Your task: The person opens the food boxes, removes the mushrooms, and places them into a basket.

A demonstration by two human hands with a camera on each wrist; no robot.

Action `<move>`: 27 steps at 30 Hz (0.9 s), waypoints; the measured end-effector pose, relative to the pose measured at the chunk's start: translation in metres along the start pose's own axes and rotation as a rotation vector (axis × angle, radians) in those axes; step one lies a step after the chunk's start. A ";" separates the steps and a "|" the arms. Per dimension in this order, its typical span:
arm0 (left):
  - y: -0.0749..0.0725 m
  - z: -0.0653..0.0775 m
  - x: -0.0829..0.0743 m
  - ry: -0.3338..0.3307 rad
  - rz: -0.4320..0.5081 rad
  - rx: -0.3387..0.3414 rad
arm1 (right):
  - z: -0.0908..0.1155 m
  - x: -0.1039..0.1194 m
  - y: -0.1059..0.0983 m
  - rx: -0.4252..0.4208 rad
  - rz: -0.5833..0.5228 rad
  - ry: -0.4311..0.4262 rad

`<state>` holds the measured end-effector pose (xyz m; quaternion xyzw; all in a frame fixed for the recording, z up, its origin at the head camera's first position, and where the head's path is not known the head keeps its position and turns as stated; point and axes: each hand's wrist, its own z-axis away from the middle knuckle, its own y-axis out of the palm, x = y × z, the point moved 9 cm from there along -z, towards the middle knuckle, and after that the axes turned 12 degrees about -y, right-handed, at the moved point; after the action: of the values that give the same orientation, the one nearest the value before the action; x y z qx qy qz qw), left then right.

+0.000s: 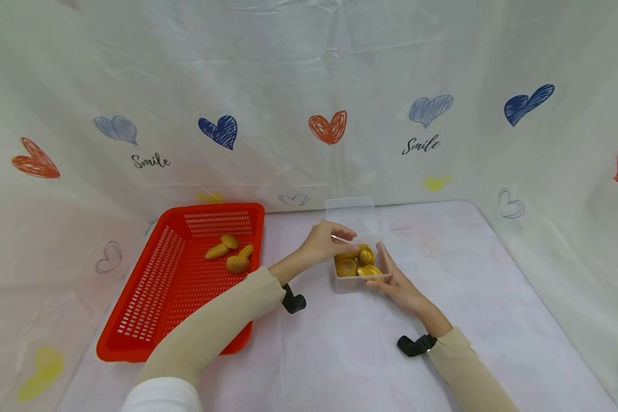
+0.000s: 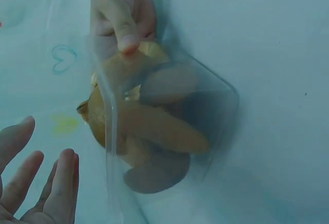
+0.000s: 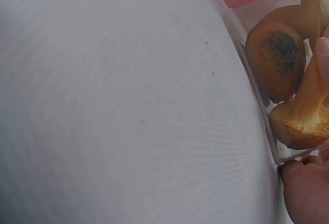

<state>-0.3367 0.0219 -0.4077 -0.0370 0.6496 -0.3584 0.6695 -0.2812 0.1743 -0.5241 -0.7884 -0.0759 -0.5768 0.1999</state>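
White fabric sleeve end [image 1: 162,395], lower left of the head view, lies nearest the camera; a beige fabric sleeve [image 1: 211,326] runs from it to a black wrist-worn device [image 1: 294,301].

Left hand [image 1: 324,243]: above the near-left part of a clear, rectangular plastic box [image 1: 349,284]. Left wrist view shows its fingers loosely extended and parted, just beside the box wall.

Right hand [image 1: 397,284]: grips the box at its right side, thumb toward the front corner, fingers along the side wall. Second black wrist device [image 1: 416,346] at that wrist.

Box: on white cloth table covering [image 1: 329,355], right of the basket. Clear flat lid [image 1: 350,210] extends past its far edge; angle cannot be told.

Contents: several yellow-brown, mushroom-shaped pieces [image 1: 347,267], crowded together; exact count uncertain, some overlapped. One brown cap bears a dark speckled patch [image 3: 281,52].

Red perforated plastic basket [image 1: 115,348]: on the left, partly behind the left arm. Two tan mushrooms with rounded caps [image 1: 238,264] lie near its right wall.

Background: whitish sheet [image 1: 278,68] printed with hearts and "Smile".
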 end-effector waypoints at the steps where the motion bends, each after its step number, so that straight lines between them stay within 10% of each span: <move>1: 0.004 -0.001 0.000 0.004 -0.008 -0.001 | 0.000 0.000 0.000 0.000 0.002 -0.002; 27: 0.046 -0.014 0.006 0.064 -0.107 -0.033 | 0.000 0.000 0.001 0.010 -0.038 -0.031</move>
<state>-0.3297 0.0585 -0.4386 -0.0715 0.6735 -0.3839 0.6276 -0.2811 0.1739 -0.5244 -0.7946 -0.0969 -0.5679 0.1915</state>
